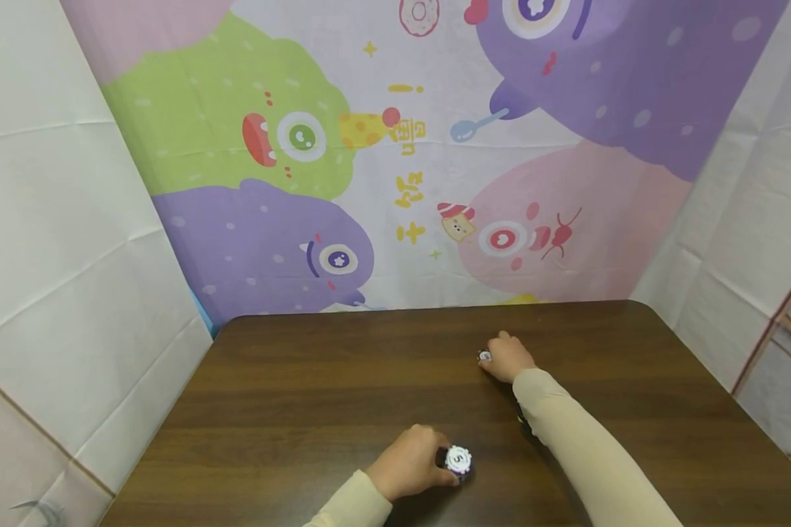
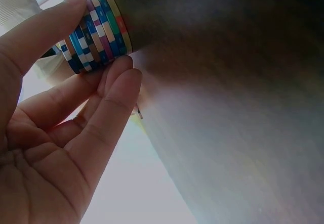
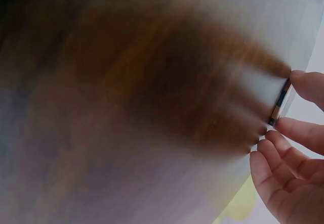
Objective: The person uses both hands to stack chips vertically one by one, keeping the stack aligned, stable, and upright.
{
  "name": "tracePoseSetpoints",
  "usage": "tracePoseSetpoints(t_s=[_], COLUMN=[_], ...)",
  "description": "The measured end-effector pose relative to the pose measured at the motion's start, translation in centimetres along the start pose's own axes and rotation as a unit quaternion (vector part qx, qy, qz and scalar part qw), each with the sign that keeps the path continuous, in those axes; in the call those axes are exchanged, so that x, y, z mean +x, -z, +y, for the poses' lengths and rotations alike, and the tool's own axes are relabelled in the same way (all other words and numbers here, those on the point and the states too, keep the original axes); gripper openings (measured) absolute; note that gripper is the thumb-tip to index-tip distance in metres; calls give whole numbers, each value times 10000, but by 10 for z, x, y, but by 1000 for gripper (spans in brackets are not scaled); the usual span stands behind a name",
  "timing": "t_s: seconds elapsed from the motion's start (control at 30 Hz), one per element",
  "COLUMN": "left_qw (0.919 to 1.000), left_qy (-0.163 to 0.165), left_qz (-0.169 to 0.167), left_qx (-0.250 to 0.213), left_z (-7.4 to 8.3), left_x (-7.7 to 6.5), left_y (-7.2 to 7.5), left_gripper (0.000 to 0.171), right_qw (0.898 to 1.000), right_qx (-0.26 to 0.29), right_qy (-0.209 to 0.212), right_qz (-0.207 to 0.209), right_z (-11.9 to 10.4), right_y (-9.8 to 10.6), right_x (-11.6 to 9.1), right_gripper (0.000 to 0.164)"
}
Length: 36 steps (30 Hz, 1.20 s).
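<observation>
Near the front middle of the table, my left hand (image 1: 411,461) grips a stack of poker chips (image 1: 458,460) between thumb and fingers. The top chip is white-faced with a dark figure on it. In the left wrist view, the stack's edges show blue, white, purple, green and red bands (image 2: 98,32). Farther off and to the right, my right hand (image 1: 509,357) pinches a poker chip (image 1: 485,356) low at the table surface. Edge-on in the right wrist view, this chip (image 3: 281,101) looks thin, with dark and orange-brown sections; thumb and forefinger touch its two sides.
Both hands work over a dark brown wood-grain table (image 1: 303,380) with rounded far corners. A cartoon-printed cloth (image 1: 422,168) hangs behind the table's far edge. White sheets (image 1: 86,219) stand at both sides. Something dark with a yellow spot (image 1: 522,417) shows partly beneath the right sleeve.
</observation>
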State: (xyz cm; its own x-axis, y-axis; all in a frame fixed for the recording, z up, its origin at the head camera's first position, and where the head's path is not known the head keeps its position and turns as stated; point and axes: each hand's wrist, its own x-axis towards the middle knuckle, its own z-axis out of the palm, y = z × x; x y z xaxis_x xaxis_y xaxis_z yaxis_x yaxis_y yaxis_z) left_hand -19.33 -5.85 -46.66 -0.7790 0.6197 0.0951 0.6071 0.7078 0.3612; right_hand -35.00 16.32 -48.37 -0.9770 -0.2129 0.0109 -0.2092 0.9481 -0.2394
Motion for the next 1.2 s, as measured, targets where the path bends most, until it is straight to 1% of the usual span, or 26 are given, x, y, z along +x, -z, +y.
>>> tracePoseSetpoints(t_s=[0.37,0.6,0.77,0.97,1.1,1.2], left_qw=[10000,9999,9998,9998,9998,9999], left_qy=[23,130,155,143,139,116], left_qz=[-7,-74,-78,-65,-39,-22], left_qx=[57,65,100,107,152,116], left_z=[0,2,3,3,3,2], left_x=[0,-1,-1,-1,-2,-1], left_y=[-1,1,1,2,2,1], left_gripper=[29,32,29,29,29,27], right_qw=[9999,10000,10000,9997,9989,9974], right_qx=[-23,41,73,124,157,171], right_qy=[-114,-76,2,225,421,656], right_qz=[1,-21,-12,47,111,237], right_z=[-3,0,2,2,-4,-7], right_y=[0,0,-1,1,9,15], right_x=[-3,-2,-1,-2,-7,-11], right_gripper=[24,22,22,21,21,19])
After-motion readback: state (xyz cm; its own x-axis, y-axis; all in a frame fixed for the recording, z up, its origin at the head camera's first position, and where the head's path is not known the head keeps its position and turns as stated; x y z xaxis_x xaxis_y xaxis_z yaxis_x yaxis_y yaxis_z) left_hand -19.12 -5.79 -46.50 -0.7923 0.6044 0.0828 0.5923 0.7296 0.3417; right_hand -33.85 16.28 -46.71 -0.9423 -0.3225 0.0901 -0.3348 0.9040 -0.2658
